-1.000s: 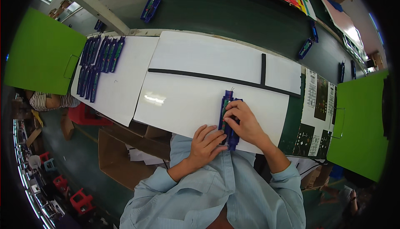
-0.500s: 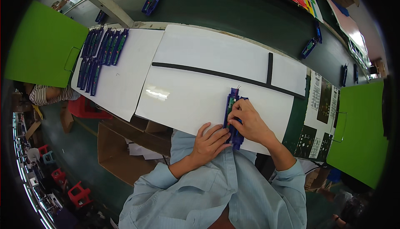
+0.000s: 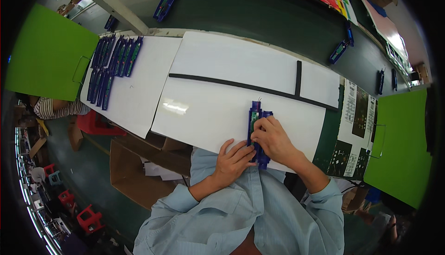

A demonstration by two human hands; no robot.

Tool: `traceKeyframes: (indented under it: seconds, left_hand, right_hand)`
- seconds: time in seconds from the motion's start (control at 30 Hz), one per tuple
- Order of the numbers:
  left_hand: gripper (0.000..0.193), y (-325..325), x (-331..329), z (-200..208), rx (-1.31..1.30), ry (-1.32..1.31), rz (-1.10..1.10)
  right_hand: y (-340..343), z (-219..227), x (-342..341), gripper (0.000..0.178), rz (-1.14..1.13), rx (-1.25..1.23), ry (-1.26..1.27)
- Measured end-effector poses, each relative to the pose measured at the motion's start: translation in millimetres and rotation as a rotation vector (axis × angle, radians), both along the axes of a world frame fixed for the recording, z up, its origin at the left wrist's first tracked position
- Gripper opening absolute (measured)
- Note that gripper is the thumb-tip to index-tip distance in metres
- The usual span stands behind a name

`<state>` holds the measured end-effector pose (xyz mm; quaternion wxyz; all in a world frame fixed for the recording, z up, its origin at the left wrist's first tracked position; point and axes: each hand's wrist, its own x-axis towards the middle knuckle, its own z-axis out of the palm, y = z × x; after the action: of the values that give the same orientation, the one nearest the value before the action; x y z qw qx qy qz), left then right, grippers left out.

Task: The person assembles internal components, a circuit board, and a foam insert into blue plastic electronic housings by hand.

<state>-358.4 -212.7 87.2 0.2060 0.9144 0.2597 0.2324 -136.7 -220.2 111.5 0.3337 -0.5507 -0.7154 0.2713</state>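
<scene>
A long blue plastic casing (image 3: 251,126) with a green circuit board (image 3: 254,117) inside lies upright to me near the white board's front edge. Thin wires stick out of its far end. Pressed against its right side is another blue casing piece (image 3: 263,159), partly covered by my right hand. My left hand (image 3: 234,161) holds the near end of the casing from the left, its fingers laid across it. Over the circuit board, my right hand (image 3: 274,140) has thumb and fingertips pinched together. Whatever lies between those fingertips is hidden.
Several blue casings with boards (image 3: 113,60) stand in rows at the left. Black strips (image 3: 232,85) divide the white work surface (image 3: 208,116). Beyond runs a dark green conveyor belt (image 3: 222,9) carrying more casings. Green panels (image 3: 51,51) flank both sides; a cardboard box (image 3: 134,171) sits below left.
My right hand has slid slightly left and nearer along the casing, still pinched. My left hand stays on the near end. Casings on the belt have shifted a little leftward.
</scene>
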Motion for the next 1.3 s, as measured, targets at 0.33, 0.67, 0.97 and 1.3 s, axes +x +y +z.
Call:
traceKeyframes:
  seconds: [0.33, 0.67, 0.97, 1.3]
  left_hand:
    - [0.031, 4, -2, 1, -0.04, -0.09, -0.131]
    - [0.018, 166, 143, 51, 0.185, -0.059, -0.176]
    - [0.034, 296, 254, -3, 0.504, 0.06, -0.036]
    - [0.041, 199, 376, -36, 0.181, -0.058, -0.26]
  right_hand:
    - [-72, 17, -17, 0.075, -0.256, -0.304, 0.05]
    - [100, 1, 124, 0.058, -0.385, -0.131, -0.057]
    - [241, -55, 218, 0.058, -0.779, 0.145, -0.078]
    - [160, -112, 448, 0.043, -1.153, -0.13, -0.471]
